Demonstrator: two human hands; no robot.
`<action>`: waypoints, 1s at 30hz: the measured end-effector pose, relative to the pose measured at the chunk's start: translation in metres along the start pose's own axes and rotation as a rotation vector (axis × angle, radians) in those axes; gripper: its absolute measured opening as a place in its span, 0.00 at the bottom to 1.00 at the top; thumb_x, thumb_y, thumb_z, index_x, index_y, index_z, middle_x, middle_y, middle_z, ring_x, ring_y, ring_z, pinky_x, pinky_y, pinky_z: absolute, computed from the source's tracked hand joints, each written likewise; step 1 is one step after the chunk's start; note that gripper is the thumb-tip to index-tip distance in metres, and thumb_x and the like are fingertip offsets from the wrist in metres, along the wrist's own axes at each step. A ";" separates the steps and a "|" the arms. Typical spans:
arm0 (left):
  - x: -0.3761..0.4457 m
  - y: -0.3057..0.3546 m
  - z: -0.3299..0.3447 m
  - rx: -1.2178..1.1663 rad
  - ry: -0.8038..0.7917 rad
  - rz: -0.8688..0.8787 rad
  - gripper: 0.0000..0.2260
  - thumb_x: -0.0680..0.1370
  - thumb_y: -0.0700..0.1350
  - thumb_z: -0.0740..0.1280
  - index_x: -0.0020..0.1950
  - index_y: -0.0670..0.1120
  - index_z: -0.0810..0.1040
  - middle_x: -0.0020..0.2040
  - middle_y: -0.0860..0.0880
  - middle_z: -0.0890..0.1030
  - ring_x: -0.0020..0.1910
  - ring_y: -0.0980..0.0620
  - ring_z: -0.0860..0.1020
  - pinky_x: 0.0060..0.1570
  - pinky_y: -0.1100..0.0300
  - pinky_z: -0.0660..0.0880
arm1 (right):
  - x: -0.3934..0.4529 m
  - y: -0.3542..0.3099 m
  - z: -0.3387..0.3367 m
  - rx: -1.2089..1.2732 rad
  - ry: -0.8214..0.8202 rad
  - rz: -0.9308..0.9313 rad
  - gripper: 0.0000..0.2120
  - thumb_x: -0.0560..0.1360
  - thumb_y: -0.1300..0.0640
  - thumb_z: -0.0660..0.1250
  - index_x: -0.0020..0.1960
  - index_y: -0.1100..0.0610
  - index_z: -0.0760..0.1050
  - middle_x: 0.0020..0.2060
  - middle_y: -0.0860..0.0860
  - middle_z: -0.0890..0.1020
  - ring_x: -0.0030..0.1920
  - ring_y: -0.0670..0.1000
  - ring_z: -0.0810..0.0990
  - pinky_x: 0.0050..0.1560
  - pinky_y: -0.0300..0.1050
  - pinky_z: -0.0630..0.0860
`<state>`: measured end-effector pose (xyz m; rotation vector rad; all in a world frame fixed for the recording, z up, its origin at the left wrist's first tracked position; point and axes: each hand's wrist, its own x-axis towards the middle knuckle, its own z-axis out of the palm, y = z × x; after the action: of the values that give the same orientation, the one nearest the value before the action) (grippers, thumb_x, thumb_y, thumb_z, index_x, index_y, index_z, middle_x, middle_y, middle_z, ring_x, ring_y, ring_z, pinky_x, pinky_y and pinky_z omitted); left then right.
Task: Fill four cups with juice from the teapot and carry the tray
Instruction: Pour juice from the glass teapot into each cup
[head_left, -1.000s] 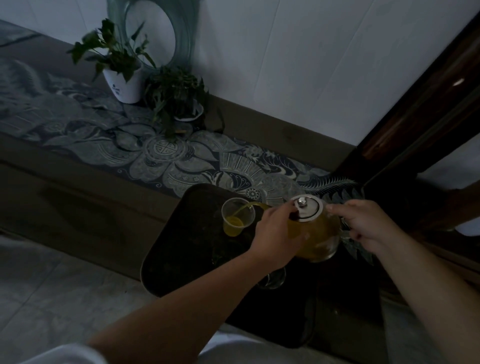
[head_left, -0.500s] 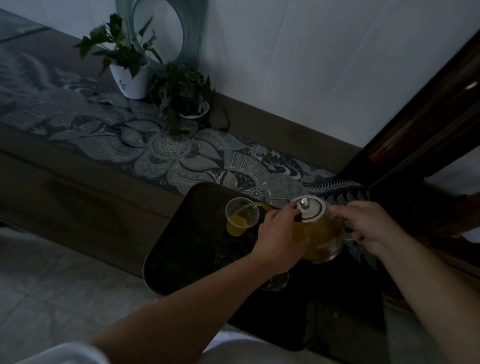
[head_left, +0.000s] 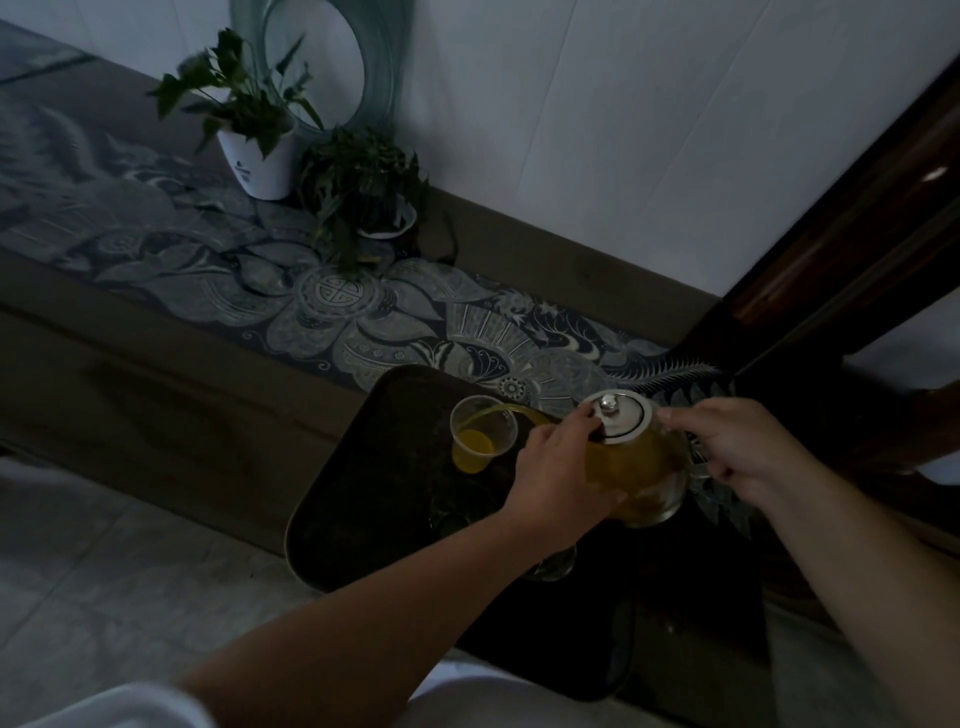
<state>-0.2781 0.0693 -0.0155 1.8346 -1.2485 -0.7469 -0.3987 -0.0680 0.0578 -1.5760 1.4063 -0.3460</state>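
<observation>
A glass teapot (head_left: 636, 467) of yellow juice is tilted to the left over a dark tray (head_left: 374, 457). My right hand (head_left: 748, 447) grips its handle. My left hand (head_left: 561, 467) lies against the pot's near side, with fingertips pressing the metal lid (head_left: 618, 415). A thin stream of juice runs from the spout into a clear cup (head_left: 480, 434) at the tray's far side, which is partly filled. Two more clear cups, one (head_left: 452, 519) left of my left wrist and one (head_left: 553, 564) partly hidden under it, stand on the tray in the dark.
The tray lies at the right end of a long low table with a patterned blue runner (head_left: 332, 301). A white potted plant (head_left: 254, 150) and a smaller plant (head_left: 363, 182) stand at the wall. Dark wooden furniture (head_left: 857, 234) rises on the right. Tiled floor (head_left: 104, 597) is below.
The juice in the far cup has kept rising as the teapot stays tilted. Both hands hold about the same places.
</observation>
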 end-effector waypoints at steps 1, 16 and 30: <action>0.000 0.000 0.000 0.003 -0.002 -0.002 0.37 0.72 0.51 0.75 0.75 0.53 0.60 0.77 0.59 0.57 0.72 0.48 0.58 0.70 0.48 0.59 | -0.002 -0.001 0.000 0.001 0.002 0.003 0.11 0.75 0.57 0.72 0.39 0.60 0.73 0.14 0.44 0.66 0.14 0.43 0.59 0.17 0.32 0.53; -0.009 0.002 -0.001 0.021 0.017 0.024 0.36 0.73 0.51 0.74 0.76 0.54 0.59 0.77 0.59 0.58 0.72 0.47 0.59 0.69 0.48 0.59 | -0.009 -0.002 -0.002 -0.017 0.018 -0.014 0.13 0.73 0.56 0.74 0.36 0.61 0.74 0.17 0.46 0.65 0.16 0.45 0.58 0.19 0.32 0.52; -0.012 0.001 0.004 0.013 0.004 0.032 0.36 0.73 0.52 0.73 0.75 0.55 0.58 0.77 0.60 0.57 0.72 0.47 0.58 0.69 0.46 0.59 | -0.014 -0.003 -0.004 -0.044 0.017 -0.002 0.14 0.73 0.55 0.74 0.36 0.60 0.73 0.17 0.46 0.67 0.16 0.46 0.58 0.25 0.37 0.55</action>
<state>-0.2853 0.0793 -0.0164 1.8218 -1.2802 -0.7188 -0.4043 -0.0581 0.0674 -1.6131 1.4341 -0.3321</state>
